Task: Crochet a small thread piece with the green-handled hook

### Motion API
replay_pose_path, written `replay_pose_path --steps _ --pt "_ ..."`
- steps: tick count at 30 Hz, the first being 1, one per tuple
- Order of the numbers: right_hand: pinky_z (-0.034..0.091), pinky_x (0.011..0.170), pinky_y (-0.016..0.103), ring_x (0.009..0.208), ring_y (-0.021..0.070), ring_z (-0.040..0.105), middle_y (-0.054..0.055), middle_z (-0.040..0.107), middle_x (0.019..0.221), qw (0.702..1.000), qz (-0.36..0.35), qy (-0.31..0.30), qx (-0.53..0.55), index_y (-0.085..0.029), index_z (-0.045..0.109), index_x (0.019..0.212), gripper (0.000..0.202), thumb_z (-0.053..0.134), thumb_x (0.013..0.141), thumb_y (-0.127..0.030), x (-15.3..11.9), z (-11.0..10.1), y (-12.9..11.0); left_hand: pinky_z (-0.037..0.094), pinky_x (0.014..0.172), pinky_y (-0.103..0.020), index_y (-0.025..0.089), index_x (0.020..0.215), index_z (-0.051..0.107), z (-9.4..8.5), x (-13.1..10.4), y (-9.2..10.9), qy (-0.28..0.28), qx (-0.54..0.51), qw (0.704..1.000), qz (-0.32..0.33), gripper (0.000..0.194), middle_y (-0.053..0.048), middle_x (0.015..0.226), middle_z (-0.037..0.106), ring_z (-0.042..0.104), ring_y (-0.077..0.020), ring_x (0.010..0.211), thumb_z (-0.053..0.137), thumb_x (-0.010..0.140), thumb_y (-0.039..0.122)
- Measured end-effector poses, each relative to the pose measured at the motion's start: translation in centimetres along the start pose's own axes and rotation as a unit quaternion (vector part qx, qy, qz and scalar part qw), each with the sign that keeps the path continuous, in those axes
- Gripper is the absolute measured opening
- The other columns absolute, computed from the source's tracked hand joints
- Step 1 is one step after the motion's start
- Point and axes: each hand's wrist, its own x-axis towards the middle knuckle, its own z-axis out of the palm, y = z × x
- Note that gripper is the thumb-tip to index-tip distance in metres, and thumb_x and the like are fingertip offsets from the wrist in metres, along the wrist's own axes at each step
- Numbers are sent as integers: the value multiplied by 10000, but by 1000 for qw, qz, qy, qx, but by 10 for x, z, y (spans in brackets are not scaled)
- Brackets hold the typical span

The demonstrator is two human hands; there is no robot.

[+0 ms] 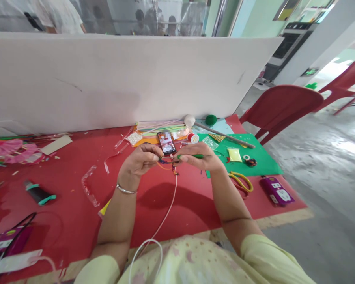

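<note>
Red tabletop [68, 189] spans the foreground; white panel [130, 83] stands along its twelve-o'clock edge, red chair [284, 105] at two o'clock. At dial centre, right hand [204, 150] clamps a green-handled tool [197, 156]; left hand [140, 161] pinches multicoloured cordwork [166, 162] between both.

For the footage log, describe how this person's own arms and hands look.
The left hand and right hand are gloveless. A slim silvery bangle circles the left wrist; the right wrist shows none. The short sleeves are pale yellow, leaving forearms bare.
</note>
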Motion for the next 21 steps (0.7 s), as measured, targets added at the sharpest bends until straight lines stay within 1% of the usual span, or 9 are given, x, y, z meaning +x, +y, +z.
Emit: replay_pose_path --steps 2,4,6,8,11,14,16,19,21 --pt "623 724 254 778 165 772 63 807 869 996 47 25 67 -183 812 995 246 671 979 -384 -2 5 9 185 396 -169 121 698 805 6 0 -3 8 -3 1000 14 159 0 503 531 288 -3 379 812 542 151" --pt "631 646 263 698 171 760 63 793 821 982 100 62 146 -161 804 931 331 679 959 -466 -2 14 21 198 400 -172 134 732 819 14 1 -7 26 -9 999 34 179 -7 520 562 300 -8 388 844 557 166" --pt "619 554 263 636 174 737 54 769 769 959 132 106 227 -151 791 901 426 664 940 -556 0 27 33 223 410 -178 143 765 833 22 2 -10 60 -10 996 61 200 -17 532 595 318 -14 397 874 572 177" --pt "613 519 264 630 178 728 51 759 772 944 152 126 264 -149 782 875 451 694 901 -591 4 38 39 250 421 -185 149 765 837 28 4 -12 102 -5 991 92 209 -30 553 631 359 -24 407 890 564 172" --pt "595 498 252 601 167 709 37 740 742 935 184 171 249 -157 760 818 469 703 881 -619 10 49 36 265 422 -186 164 749 834 29 6 -12 143 -12 980 139 200 -24 576 651 369 -22 406 882 555 154" --pt "588 545 238 578 141 680 21 708 674 942 195 203 182 -169 731 768 465 683 901 -612 14 52 25 259 413 -185 168 787 839 24 6 -11 133 -14 979 156 206 -11 573 642 347 -15 397 879 585 176" --pt "569 547 231 567 125 650 13 685 654 945 185 218 157 -175 700 738 469 671 910 -611 15 51 17 255 407 -186 170 806 841 22 5 -10 132 -11 977 166 191 8 527 598 339 -20 393 891 627 213" --pt "523 529 212 543 94 599 -11 643 639 950 165 213 155 -179 651 762 413 699 912 -561 15 49 10 256 403 -186 171 803 836 20 5 -11 147 -15 972 184 183 26 492 546 337 -23 393 913 657 250" --pt "494 507 197 528 74 575 -36 635 668 950 155 195 190 -190 607 827 362 807 840 -491 15 47 9 246 396 -181 165 795 830 20 5 -11 149 -24 971 184 199 18 518 563 335 -18 393 927 647 257"
